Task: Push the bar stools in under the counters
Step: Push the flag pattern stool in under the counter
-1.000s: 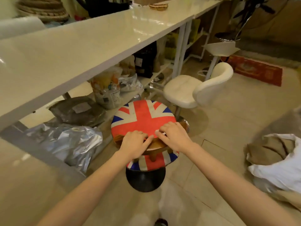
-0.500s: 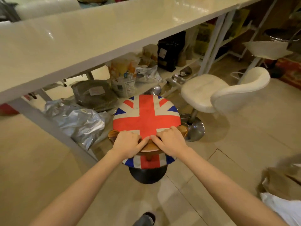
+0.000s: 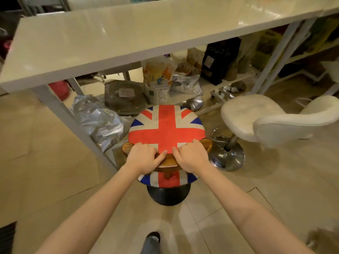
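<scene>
Flag-print bar stool (image 3: 166,128) stands on the tiled floor (image 3: 275,189) just in front of the long white counter (image 3: 128,39), its round seat out in the open on the near side of the counter's edge and not under the top; the seat cushion shows a red cross with white and blue corners, a wooden back rail (image 3: 167,161) curves along its near rim, and a black round base (image 3: 168,195) shows below; the left hand (image 3: 144,157) curls its fingers over the wooden rail at the near left of the seat, gripping it; the right hand (image 3: 190,156) grips the same rail at the near right, fingers bent over the edge where cushion meets wood; the two thumbs point toward each other and lie close, though not touching; both forearms reach forward from the bottom of the view; to the right, apart from the flag stool, a white bar stool (image 3: 256,118) with a curved backrest stands on a chrome base (image 3: 227,156), also out from the counter; under the counter a low shelf (image 3: 207,88) holds a crumpled silver bag (image 3: 99,120), a dark flat package (image 3: 124,96), a printed sack (image 3: 158,81) and a black bag (image 3: 220,61); a dark shoe tip (image 3: 153,237) shows at the lower edge on the floor.
</scene>
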Available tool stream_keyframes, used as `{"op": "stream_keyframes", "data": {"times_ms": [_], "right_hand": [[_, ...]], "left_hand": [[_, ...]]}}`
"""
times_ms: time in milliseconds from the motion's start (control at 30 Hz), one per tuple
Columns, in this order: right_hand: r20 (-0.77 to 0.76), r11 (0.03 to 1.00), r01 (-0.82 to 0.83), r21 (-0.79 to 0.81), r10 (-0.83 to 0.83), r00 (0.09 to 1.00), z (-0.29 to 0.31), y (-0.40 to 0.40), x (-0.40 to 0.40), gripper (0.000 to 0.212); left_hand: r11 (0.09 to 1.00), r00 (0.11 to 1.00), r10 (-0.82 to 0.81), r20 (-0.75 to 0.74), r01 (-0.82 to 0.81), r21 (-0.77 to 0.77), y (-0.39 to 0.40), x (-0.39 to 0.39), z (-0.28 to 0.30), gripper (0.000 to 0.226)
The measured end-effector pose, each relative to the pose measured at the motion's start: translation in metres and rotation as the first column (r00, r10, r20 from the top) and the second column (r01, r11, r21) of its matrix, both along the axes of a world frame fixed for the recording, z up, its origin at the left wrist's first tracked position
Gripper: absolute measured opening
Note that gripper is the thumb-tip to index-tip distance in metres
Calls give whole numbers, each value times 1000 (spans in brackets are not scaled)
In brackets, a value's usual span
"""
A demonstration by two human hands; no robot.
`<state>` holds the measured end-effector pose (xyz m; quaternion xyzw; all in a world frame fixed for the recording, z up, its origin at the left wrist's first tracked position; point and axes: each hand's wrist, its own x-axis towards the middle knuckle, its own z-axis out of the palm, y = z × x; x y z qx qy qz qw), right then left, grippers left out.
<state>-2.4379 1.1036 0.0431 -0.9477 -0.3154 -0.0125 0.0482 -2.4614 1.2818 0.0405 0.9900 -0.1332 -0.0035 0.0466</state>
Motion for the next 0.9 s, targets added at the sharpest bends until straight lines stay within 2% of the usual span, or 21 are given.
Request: {"op": "stream_keyframes", "data": {"times_ms": [67,167,233,367,500,633,767,900], "right_hand": [[27,1000,-10,27,9,1000,-3,5,2,71],[2,996,31,88,-31,1000,-9,9,13,49],[7,995,41,95,-42,999,-11,10,22,46],[18,994,41,106,-43,999,-10,9,50,46],[64,997,-1,78,-4,998,-6,21,81,51],[72,995,6,98,-13,997,-10,31,112,46],[153,994,26,104,-41,987,-13,45,140,55],[131,996,34,87,-45,990,-14,56,167,51]], "left_hand": [[1000,1000,15,-7,-15,5,5,1,0,63],[1000,1000,14,22,-15,17,9,9,-2,65],[1000,999,25,28,-25,12,8,19,-2,66],[999,999,51,16,-51,-19,8,44,-4,75],[998,997,69,17,-69,6,17,75,-3,73],[998,998,70,-1,-70,10,27,104,-3,68],[996,997,81,0,-81,23,39,134,-2,79],[995,996,93,13,-93,34,49,160,-2,79]]}}
